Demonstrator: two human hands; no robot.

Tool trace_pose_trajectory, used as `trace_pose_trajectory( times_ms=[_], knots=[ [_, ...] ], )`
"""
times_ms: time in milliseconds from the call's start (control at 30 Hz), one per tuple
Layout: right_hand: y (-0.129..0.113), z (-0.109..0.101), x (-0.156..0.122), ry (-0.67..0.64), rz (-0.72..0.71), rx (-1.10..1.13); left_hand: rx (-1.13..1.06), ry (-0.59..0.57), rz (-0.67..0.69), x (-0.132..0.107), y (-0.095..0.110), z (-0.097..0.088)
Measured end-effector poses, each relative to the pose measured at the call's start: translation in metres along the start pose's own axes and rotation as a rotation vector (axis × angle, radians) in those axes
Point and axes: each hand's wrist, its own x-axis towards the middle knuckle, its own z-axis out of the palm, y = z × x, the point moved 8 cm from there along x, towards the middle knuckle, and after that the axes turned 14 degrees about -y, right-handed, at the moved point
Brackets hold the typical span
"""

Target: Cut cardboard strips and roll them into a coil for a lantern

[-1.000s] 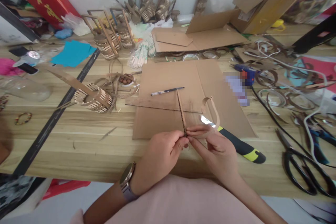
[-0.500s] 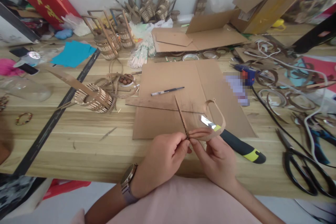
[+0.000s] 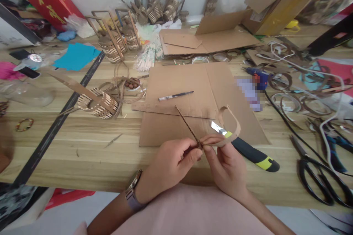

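My left hand and my right hand meet near the table's front edge, both closed on a cardboard strip. A straight length of it, with its corrugated edge showing, sticks up to the left between my fingers. From my right hand the other part curls up in a loop. My fingertips partly hide where the two lengths join. Just beyond my right hand lies a utility knife with a black and yellow handle, its blade on a flat cardboard sheet. A pen rests on that sheet.
Black scissors and a blue glue gun lie to the right among cables and tape rolls. On the left stands a small basket of cardboard and sticks, near a black ruler strip. Several similar baskets stand behind.
The straight length of the strip has tilted further left. The curled loop and my fingertips have shifted slightly to the right. The things on the table have stayed put.
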Motion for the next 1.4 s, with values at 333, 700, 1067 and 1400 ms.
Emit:
trace_pose_trajectory(
  times_ms=[333, 700, 1067, 1400],
  knots=[
    [-0.011, -0.004, 0.002, -0.047, -0.112, -0.120, -0.100, -0.012, -0.029, 0.002, -0.001, 0.002],
    [-0.019, -0.007, 0.001, -0.015, -0.164, -0.192, -0.090, 0.009, 0.007, 0.003, 0.004, 0.004],
    [-0.001, -0.006, -0.007, 0.054, 0.002, -0.016, -0.012, -0.012, 0.133, 0.001, 0.015, 0.005],
    [-0.018, -0.006, -0.003, -0.007, -0.209, -0.214, -0.092, -0.011, 0.059, 0.004, 0.004, 0.005]
  ],
)
